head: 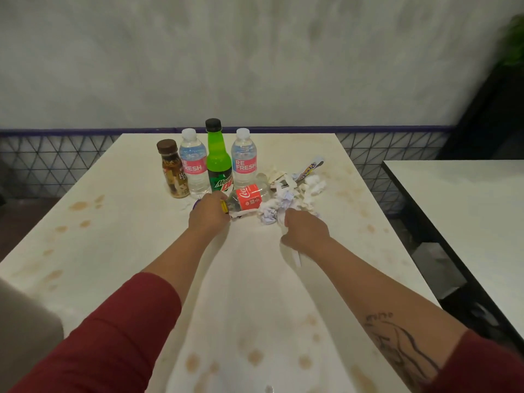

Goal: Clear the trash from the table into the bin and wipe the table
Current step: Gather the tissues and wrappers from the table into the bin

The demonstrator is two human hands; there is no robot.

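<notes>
In front of the green bottle, the left hand grips the likely light cola bottle by its neck; the right hand clutches soft paper.

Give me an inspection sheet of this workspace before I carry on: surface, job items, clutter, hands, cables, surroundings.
Surface: white table, dotted with brown stains; not yet wiped.
Job's things: Coca-Cola bottle lying on its side; crumpled paper pile right beside it; snack wrapper behind the pile. Bin not seen.
Clutter: brown drink bottle, left water bottle, Mountain Dew bottle and right water bottle, all upright and capped, in a row at the far end.
Grips: left hand holds the Coca-Cola bottle's cap end; right hand clutches white paper.
Cables: nothing seen.
Surroundings: second table to the right; grey wall behind.
</notes>
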